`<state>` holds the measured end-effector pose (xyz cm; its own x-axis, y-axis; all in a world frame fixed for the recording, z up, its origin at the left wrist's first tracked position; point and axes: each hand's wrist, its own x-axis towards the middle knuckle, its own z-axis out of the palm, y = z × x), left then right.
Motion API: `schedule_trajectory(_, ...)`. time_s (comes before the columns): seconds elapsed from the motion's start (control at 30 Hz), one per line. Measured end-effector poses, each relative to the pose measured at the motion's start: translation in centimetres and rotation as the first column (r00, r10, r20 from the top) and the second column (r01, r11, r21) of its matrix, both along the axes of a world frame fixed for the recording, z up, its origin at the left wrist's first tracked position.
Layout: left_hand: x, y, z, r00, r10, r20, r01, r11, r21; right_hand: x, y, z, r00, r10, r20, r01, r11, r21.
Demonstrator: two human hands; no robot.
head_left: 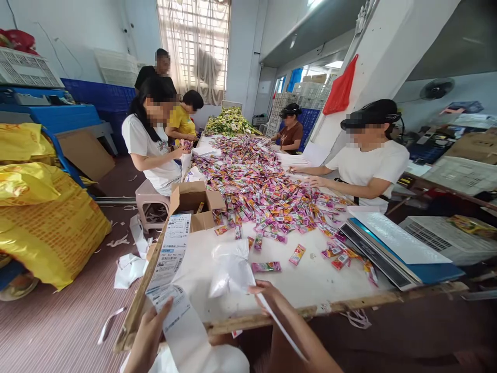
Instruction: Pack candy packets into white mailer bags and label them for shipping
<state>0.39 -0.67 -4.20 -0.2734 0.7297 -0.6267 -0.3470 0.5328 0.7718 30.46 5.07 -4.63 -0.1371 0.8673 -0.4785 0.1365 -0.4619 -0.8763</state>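
My left hand [149,331] sits at the table's near left corner, its fingers closed on the lower end of a long printed label strip [171,259] that runs up along the table edge. My right hand [267,295] rests on the near edge of the white table [310,282], pinching the corner of a clear plastic bag [231,269] that lies crumpled on the top. A thin white sheet edge runs down from that hand. A few loose candy packets [266,267] lie just beyond the bag.
A large heap of pink and purple candy packets [256,181] covers the table's middle. An open cardboard box [194,204] stands at the left edge, stacked flat boards [392,243] at the right. Several other people work along both sides. Yellow sacks [42,217] lie on the floor to the left.
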Motion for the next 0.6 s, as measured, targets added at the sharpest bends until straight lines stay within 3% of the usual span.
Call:
schedule_trajectory(0.13, -0.2, 0.0, -0.4, 1.000, -0.011, 0.010, 0.011, 1.000, -0.001, 7.2, -0.9, 2.1, 0.983, -0.171, 0.061, 0.172, 0.985, -0.010)
schedule_trajectory(0.2, -0.3, 0.1, -0.6, 1.000, -0.024, -0.001, 0.024, 1.000, 0.001, 9.8, -1.2, 3.9, 0.954, -0.295, -0.049, 0.296, 0.955, 0.022)
schedule_trajectory(0.27, -0.3, 0.2, -0.8, 0.999, -0.028, -0.022, 0.028, 1.000, -0.008, 10.2, -1.2, 5.6, 0.886, -0.391, -0.249, 0.417, 0.907, 0.061)
schedule_trajectory(0.33, -0.4, 0.3, -1.0, 0.999, -0.031, -0.042, 0.031, 0.999, -0.014, 8.5, -1.0, 6.6, 0.798, -0.448, -0.404, 0.531, 0.839, 0.120)
schedule_trajectory(0.4, -0.4, 0.3, -1.3, 0.997, -0.035, -0.062, 0.034, 0.999, -0.017, 5.1, -0.5, 6.5, 0.747, -0.480, -0.460, 0.605, 0.777, 0.173)
schedule_trajectory(0.5, -0.5, 0.2, -1.5, 0.996, -0.037, -0.081, 0.036, 0.999, -0.016, -0.5, 0.4, 4.7, 0.752, -0.512, -0.415, 0.636, 0.730, 0.252)
schedule_trajectory(0.6, -0.5, 0.0, -1.5, 0.997, -0.032, -0.070, 0.031, 0.999, -0.014, -4.0, 0.7, 2.1, 0.801, -0.550, -0.238, 0.597, 0.696, 0.399)
